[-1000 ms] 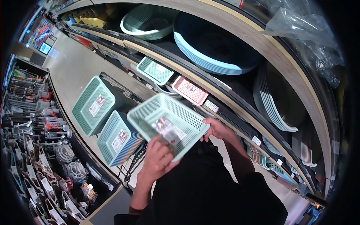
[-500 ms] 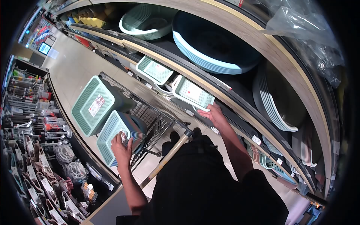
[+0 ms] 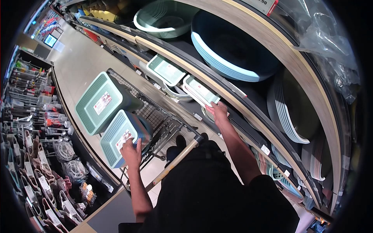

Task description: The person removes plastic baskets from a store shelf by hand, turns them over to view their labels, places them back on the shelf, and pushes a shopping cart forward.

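My right hand (image 3: 218, 111) has its fingers closed on the near end of a pale green basket (image 3: 200, 90) on the shelf, with a pink rim just below it. My left hand (image 3: 131, 150) is at a stack of perforated baskets (image 3: 115, 136), light green on top, with its fingers over the inner side by the label. Beyond that stack, a larger green basket stack (image 3: 97, 101) rests on the wire cart (image 3: 149, 112). Another small green basket (image 3: 165, 69) lies on the shelf, left of the one at my right hand.
Large blue basins (image 3: 225, 64) and a green basin (image 3: 157, 25) fill the upper shelf. The cart handle (image 3: 175, 165) crosses in front of my body. Hanging utensils (image 3: 33, 101) line the left rack. Clear plastic (image 3: 326, 46) hangs at upper right.
The light green basket held earlier in both hands is now on the shelf at my right hand. My left hand has moved left to the stack on the cart. The view has shifted slightly.
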`<state>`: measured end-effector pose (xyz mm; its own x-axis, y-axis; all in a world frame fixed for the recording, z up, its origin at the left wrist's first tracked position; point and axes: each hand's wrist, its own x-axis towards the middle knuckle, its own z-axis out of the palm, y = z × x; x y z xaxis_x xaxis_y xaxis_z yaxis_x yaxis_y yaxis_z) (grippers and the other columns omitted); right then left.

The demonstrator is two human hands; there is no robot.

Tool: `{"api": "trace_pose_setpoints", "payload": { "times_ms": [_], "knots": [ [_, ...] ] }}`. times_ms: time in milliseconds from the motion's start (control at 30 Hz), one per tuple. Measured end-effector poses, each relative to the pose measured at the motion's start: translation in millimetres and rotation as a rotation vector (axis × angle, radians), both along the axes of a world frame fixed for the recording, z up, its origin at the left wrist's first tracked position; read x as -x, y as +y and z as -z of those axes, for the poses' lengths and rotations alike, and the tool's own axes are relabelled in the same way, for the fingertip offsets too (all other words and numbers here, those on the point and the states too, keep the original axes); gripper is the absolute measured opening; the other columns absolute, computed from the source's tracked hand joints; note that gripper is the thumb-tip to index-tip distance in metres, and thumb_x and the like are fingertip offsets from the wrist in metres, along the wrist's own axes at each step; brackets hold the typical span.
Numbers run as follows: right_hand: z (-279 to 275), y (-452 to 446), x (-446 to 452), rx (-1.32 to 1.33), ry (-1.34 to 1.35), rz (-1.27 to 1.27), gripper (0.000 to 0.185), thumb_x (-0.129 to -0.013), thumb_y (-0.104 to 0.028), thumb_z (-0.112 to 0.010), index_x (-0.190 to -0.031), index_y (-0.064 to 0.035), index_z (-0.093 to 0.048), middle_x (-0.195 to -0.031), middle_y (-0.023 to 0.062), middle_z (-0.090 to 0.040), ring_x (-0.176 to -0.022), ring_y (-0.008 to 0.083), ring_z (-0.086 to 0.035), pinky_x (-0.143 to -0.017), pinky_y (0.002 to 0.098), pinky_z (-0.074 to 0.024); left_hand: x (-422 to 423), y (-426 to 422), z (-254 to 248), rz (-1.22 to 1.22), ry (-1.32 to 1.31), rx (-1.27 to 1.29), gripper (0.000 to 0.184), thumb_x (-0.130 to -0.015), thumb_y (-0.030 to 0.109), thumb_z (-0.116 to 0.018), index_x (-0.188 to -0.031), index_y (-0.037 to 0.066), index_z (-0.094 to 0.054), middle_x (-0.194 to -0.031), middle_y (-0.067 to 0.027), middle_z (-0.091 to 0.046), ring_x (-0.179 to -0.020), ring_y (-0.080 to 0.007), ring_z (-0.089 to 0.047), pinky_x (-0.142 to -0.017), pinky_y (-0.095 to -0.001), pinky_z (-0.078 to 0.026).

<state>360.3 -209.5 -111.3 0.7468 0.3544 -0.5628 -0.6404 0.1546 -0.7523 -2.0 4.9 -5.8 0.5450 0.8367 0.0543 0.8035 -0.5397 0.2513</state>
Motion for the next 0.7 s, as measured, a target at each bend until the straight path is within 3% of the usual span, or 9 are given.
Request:
{"api": "trace_pose_setpoints", "payload": {
  "times_ms": [267,333,500,600,700],
  "knots": [
    [9,-7,-1,0.343,-0.095,-0.053,0.029,-0.092,-0.004,-0.067,-0.12,0.0021,-0.061,-0.11,0.0143,-0.069,-0.084,0.0211,-0.071,-0.07,0.0339,-0.0634,0,2,1,-0.005,0.025,0.016,0.039,-0.093,0.039,-0.069,-0.105,0.002,-0.069,-0.101,-0.0168,-0.07,-0.097,-0.0349,-0.064,-0.085,-0.0474,-0.044],
    [13,-9,1,0.447,-0.109,0.057,0.022,-0.091,-0.004,-0.068,-0.113,-0.0016,-0.063,-0.102,0.0108,-0.069,-0.077,0.0173,-0.069,-0.065,0.0331,-0.0626,-1,2,-1,-0.008,0.033,0.021,0.039,-0.093,0.039,-0.069,-0.105,0.002,-0.069,-0.101,-0.0167,-0.07,-0.097,-0.035,-0.064,-0.085,-0.0473,-0.044],
    [19,-18,1,0.394,-0.116,-0.009,0.02,-0.091,-0.006,-0.069,-0.11,-0.0024,-0.063,-0.1,0.0094,-0.069,-0.074,0.0164,-0.067,-0.061,0.0317,-0.0603,0,3,0,0.002,0.029,0.011,0.041,-0.092,0.04,-0.07,-0.105,0.001,-0.069,-0.1,-0.0183,-0.07,-0.095,-0.0361,-0.064,-0.083,-0.0474,-0.044],
    [16,-20,8,0.363,-0.136,-0.075,0.02,-0.092,-0.009,-0.069,-0.11,-0.0012,-0.064,-0.099,0.0085,-0.069,-0.074,0.0149,-0.067,-0.06,0.0303,-0.0588,6,9,-1,0.002,-0.055,0.068,0.04,-0.091,0.037,-0.072,-0.102,-0.001,-0.07,-0.09,-0.0214,-0.069,-0.086,-0.0394,-0.064,-0.079,-0.0481,-0.046],
    [-2,-23,20,0.333,-0.14,-0.131,0.02,-0.094,-0.011,-0.069,-0.11,-0.0004,-0.065,-0.097,0.0071,-0.068,-0.073,0.0131,-0.065,-0.061,0.0285,-0.0578,9,15,-5,0.065,-0.304,0.063,0.034,-0.089,0.027,-0.076,-0.095,-0.006,-0.069,-0.078,-0.0266,-0.065,-0.071,-0.0432,-0.064,-0.068,-0.0471,-0.049]
  ]
}}
